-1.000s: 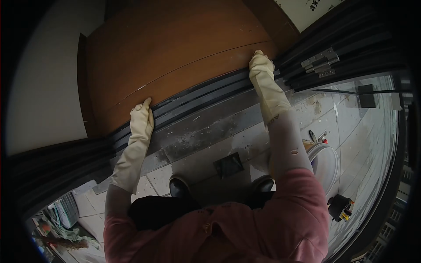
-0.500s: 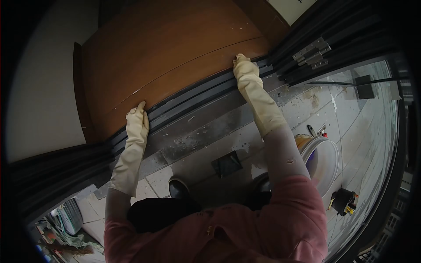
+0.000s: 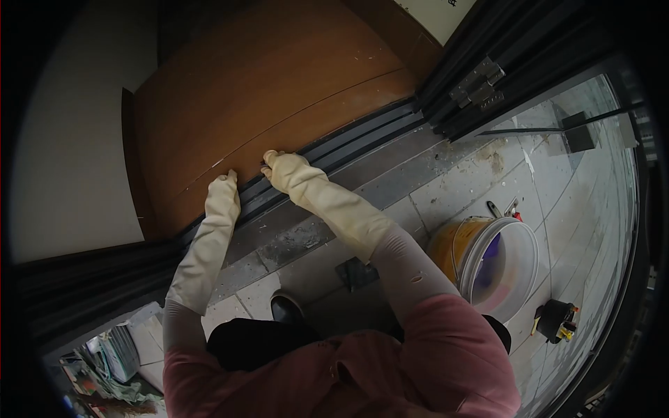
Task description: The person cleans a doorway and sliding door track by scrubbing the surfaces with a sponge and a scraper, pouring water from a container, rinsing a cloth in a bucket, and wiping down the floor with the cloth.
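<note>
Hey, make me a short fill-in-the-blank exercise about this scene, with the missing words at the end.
1. Between the left hand and the right hand, the one farther from the bucket is the ____ hand.
2. In the picture, the bucket stands to the ____ of both hands.
3. The grooved track lies ____ the brown board and the tiled floor.
4. The number of gloved hands in view is ____.

Missing words: left; right; between; two.

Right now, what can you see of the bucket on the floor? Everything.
The bucket stands open, apparently upright, on the tiled floor to the person's right. Its outer wall is orange-yellow, its rim white; it looks like plastic. A thin handle lies along the side. Inside, pale walls show a purple patch I can't identify. The left hand and right hand are both away from it.
</note>
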`<state>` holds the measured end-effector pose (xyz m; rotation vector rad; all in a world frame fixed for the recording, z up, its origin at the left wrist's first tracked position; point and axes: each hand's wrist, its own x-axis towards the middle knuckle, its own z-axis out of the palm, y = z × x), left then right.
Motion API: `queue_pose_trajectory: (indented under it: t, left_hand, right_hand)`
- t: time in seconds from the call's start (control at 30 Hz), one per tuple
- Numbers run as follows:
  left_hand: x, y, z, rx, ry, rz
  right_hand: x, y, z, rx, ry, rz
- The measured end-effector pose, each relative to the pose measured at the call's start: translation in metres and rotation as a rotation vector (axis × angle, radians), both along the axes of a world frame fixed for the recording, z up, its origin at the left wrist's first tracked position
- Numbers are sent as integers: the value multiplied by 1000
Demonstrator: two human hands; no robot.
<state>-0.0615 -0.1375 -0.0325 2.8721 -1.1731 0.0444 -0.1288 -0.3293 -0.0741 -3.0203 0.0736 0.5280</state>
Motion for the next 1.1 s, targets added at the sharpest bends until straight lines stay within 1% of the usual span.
queue_pose_trajectory:
  t: [0.03,0.07,0.1,0.13,0.17,0.2,0.23,0.27,0.3,0.37,0.4,0.43,0.47,0.5,0.53,0.57,0.63,0.67,0.7,0.73,0.77,0.8,0.87,0.9,0.93,0.97,1.0,1.03,1.07,1.1]
  left_hand:
    - [5,-4,2,-175,15,-137]
    - [14,-33,-4,-558,545,266]
    - [13,-66,1,-583,668,244]
    - [13,-99,6,-605,792,228]
    - [3,-124,21,-286,481,-202]
    - [-7,-153,18,-370,260,-450]
    - [-15,-187,13,-366,283,-488]
    - [-23,-219,3,-334,318,-455]
    - [-31,-248,-5,-300,353,-423]
    - [-48,-288,13,-59,435,-254]
    - [-36,-301,1,-2,535,-229]
    - [-25,-315,-10,58,636,-204]
    - [-15,-319,-21,62,634,-259]
    - [-9,-321,-27,100,727,-251]
    - [-2,-325,-31,136,814,-242]
    - [3,-331,-33,145,810,-243]
    - [10,-339,-43,-244,1429,401]
    - [17,-351,-63,-347,1575,570]
    - [23,-363,-81,-459,1696,758]
    - [22,-357,-67,-265,1535,492]
    - [15,-345,-45,39,1165,57]
    - [7,-337,-26,236,836,-208]
    - [-7,-330,1,383,604,-333]
    - [-9,-328,8,377,613,-324]
    - [-12,-325,16,370,623,-314]
    - [-13,-323,18,341,648,-291]
    - [-2,-325,5,348,645,-292]
    - [20,-327,-20,308,871,-225]
    - [17,-321,-12,187,1042,-151]
    - [15,-316,-3,63,1210,-72]
  right_hand:
    - [-7,-8,1,543,-127,-401]
    - [-24,-33,17,229,-65,-336]
    - [-46,-67,2,292,-251,-596]
    - [-69,-100,-13,410,-523,-849]
    - [-91,-133,-29,517,-830,-1024]
    - [-117,-159,-20,-155,-927,-843]
    - [-136,-177,-21,-69,-917,-902]
    - [-139,-185,-31,113,-1067,-931]
    - [-138,-185,-29,117,-1067,-933]
    - [-137,-180,-19,88,-883,-998]
    - [-138,-181,-23,96,-878,-1006]
    - [-139,-183,-28,24,-921,-929]
    - [-143,-185,-33,-49,-956,-853]
    - [-145,-185,-38,-39,-943,-866]
    - [-144,-188,-42,71,-753,-889]
    - [-139,-195,-44,177,-570,-901]
    - [-132,-210,-69,406,-418,-949]
    - [-127,-217,-98,411,-418,-952]
    - [-122,-223,-128,694,-672,-1089]
    - [-122,-223,-134,841,-794,-1156]
    - [-122,-222,-141,985,-928,-1210]
    - [-122,-218,-132,679,-982,-1121]
    - [-128,-205,-95,385,-1016,-1030]
    - [-133,-197,-61,255,-876,-972]
    - [-137,-192,-40,128,-733,-906]
    - [-140,-192,-36,134,-734,-909]
    - [-144,-193,-34,-248,-557,-633]
    - [-143,-192,-27,-426,-449,-493]
    - [-142,-191,-16,-604,-364,-342]
    - [-134,-190,-6,-301,-269,-603]
